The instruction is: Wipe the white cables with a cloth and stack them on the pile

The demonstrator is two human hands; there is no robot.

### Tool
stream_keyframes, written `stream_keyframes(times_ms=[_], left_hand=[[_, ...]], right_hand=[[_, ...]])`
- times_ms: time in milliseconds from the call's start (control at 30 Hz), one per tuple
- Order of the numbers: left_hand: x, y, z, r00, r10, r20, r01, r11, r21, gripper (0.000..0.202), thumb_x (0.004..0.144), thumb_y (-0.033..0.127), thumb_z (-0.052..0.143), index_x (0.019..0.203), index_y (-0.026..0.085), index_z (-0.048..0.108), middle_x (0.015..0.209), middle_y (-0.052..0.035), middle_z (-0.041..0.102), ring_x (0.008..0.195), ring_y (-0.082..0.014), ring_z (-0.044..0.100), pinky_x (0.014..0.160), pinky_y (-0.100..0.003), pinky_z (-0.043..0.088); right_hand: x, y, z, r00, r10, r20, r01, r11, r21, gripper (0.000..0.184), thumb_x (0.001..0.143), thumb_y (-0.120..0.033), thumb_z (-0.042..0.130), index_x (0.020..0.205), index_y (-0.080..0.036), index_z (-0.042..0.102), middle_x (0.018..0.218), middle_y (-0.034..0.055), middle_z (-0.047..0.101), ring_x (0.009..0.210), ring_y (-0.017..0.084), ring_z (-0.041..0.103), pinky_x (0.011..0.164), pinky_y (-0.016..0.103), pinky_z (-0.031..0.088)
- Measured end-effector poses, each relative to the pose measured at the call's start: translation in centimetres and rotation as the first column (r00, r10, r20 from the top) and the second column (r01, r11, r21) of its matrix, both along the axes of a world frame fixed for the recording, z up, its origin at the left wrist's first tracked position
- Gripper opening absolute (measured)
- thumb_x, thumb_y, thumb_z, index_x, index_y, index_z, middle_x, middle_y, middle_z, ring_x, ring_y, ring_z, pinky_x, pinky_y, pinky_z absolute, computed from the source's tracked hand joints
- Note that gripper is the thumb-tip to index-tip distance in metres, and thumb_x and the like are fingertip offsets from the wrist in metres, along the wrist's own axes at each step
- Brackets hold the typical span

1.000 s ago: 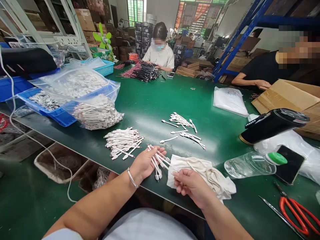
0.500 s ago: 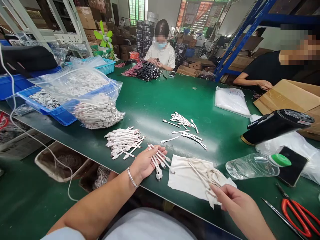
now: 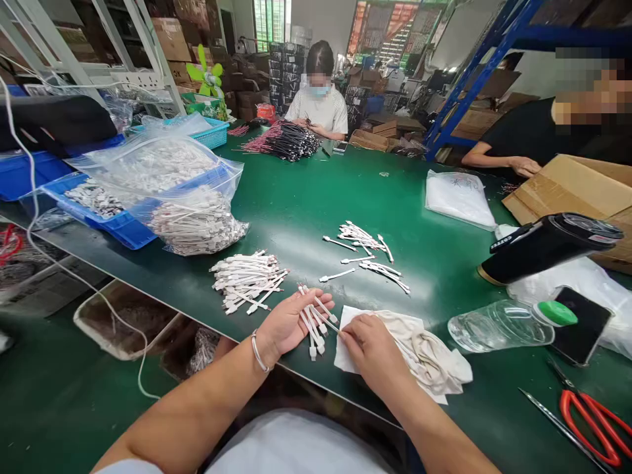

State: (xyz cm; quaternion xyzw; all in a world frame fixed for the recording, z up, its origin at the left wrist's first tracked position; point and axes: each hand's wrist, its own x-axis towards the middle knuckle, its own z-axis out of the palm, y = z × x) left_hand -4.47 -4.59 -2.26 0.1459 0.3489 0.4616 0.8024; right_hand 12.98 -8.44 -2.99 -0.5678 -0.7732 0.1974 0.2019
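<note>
My left hand (image 3: 289, 324) rests at the table's front edge, its fingers lying over a bunch of short white cables with connectors (image 3: 312, 328). The cable ends fan out below the fingers. My right hand (image 3: 369, 345) lies on a crumpled off-white cloth (image 3: 419, 349), fingers curled down into it, close to the cable tips. Whether a cable is held inside the cloth is hidden. A loose pile of similar white cables (image 3: 247, 282) sits just beyond my left hand.
A second cable group (image 3: 363, 237) lies farther out on the green workbench (image 3: 296, 191). A bagged cable heap (image 3: 197, 224) sits on a blue tray (image 3: 106, 220). At right are a water bottle (image 3: 498, 327), phone (image 3: 580, 326) and red-handled scissors (image 3: 590, 421). Co-workers (image 3: 318, 99) sit across.
My right hand has moved left from the cloth's lower right corner to the cloth's near edge by the cables. The cloth is now bunched under it. My left hand has barely moved.
</note>
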Motion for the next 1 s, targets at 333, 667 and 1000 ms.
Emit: stream_keyframes(times_ms=[333,667,1000], left_hand=[[0.0,0.1,0.0,0.999,-0.033,-0.038,0.033,0.999,0.006,0.015,0.082,0.003,0.053,0.094,0.01,0.058,0.096,-0.0119,0.068,0.092,-0.0199,0.066,0.085,-0.031,0.05],[-0.1,-0.1,-0.1,1.0,-0.012,-0.028,0.012,1.0,0.012,0.014,0.083,0.004,0.05,0.092,0.009,0.059,0.096,-0.0136,0.068,0.092,-0.0217,0.066,0.089,-0.035,0.048],[-0.4,0.0,-0.2,0.999,-0.018,0.041,0.019,0.999,-0.027,0.019,0.088,0.011,0.043,0.091,0.008,0.062,0.095,-0.0137,0.069,0.09,-0.0227,0.067,0.09,-0.038,0.047]], right_hand=[[-0.7,0.8,0.9,0.956,-0.16,-0.247,0.085,0.954,-0.289,0.019,0.082,-0.033,0.048,0.068,-0.021,0.053,0.063,-0.0022,0.056,0.062,0.015,0.048,0.058,0.027,0.034],[-0.4,0.6,-0.1,0.866,-0.278,-0.416,0.115,0.92,-0.375,0.033,0.083,-0.051,0.045,0.069,-0.021,0.051,0.059,-0.0015,0.057,0.053,0.014,0.052,0.057,0.028,0.041],[-1.2,0.0,-1.6,0.633,-0.349,-0.692,-0.026,0.883,-0.469,0.043,0.068,-0.049,0.067,0.098,-0.02,0.053,0.065,-0.0039,0.058,0.052,0.012,0.055,0.056,0.028,0.044]])
